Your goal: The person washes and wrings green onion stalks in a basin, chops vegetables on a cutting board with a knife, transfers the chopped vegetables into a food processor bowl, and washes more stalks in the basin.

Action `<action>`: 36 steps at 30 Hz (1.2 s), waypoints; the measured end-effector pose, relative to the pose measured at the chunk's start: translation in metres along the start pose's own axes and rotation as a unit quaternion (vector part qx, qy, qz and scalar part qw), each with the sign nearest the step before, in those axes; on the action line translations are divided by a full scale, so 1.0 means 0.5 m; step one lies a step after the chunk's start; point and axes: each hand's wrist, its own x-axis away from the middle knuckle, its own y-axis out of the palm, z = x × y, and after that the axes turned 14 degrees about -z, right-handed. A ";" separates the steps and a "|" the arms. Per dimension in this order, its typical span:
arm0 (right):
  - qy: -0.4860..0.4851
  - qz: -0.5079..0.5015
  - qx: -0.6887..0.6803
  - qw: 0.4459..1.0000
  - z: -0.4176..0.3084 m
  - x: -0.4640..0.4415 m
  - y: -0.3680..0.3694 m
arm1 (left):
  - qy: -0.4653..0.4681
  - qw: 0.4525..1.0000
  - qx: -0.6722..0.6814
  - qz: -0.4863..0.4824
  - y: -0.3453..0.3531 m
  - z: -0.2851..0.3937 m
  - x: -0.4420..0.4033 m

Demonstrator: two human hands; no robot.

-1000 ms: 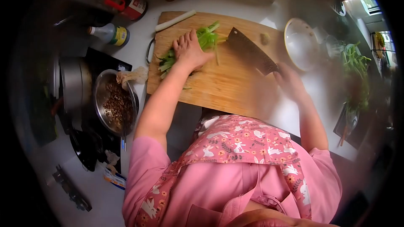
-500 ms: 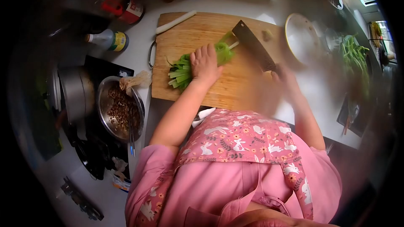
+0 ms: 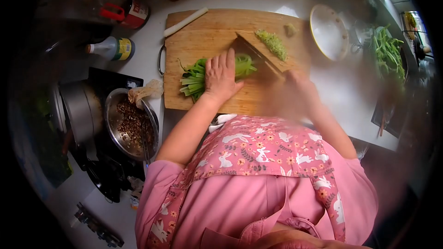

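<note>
My left hand presses on a bunch of green onion leaves lying on the wooden cutting board, its fingers laid over the bunch. Leaves stick out on both sides of it. In my right hand, smeared by motion and a lens smudge, is the handle of a cleaver. The tilted blade is just right of the leaves; whether its edge touches them I cannot tell. Beyond the cleaver sits a pile of chopped green onion. A white green-onion stalk lies along the board's far left edge.
A steel bowl of dark minced filling with chopsticks stands at left, beside a pot. Bottles line the back left. A white plate is right of the board, with leafy greens farther right.
The cleaver has moved left and its blade has tilted, uncovering the chopped pile behind it. My left hand stays on the leaves. The whole view has shifted slightly.
</note>
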 end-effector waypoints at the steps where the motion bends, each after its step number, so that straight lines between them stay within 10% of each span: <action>1: -0.011 -0.003 0.027 1.000 0.009 -0.002 0.025 | 0.001 1.000 0.000 -0.002 -0.010 0.001 0.000; 11: -0.019 0.025 -0.024 0.999 -0.004 0.018 0.056 | 0.051 0.997 -0.052 -0.026 -0.012 -0.036 -0.024; 24: -0.076 0.128 -0.148 0.978 -0.050 0.007 0.055 | -0.182 0.978 -0.038 -0.089 -0.019 -0.037 -0.037; 36: -0.110 0.081 0.092 0.986 -0.093 -0.032 0.005 | -0.188 0.977 -0.068 -0.072 0.011 -0.023 -0.038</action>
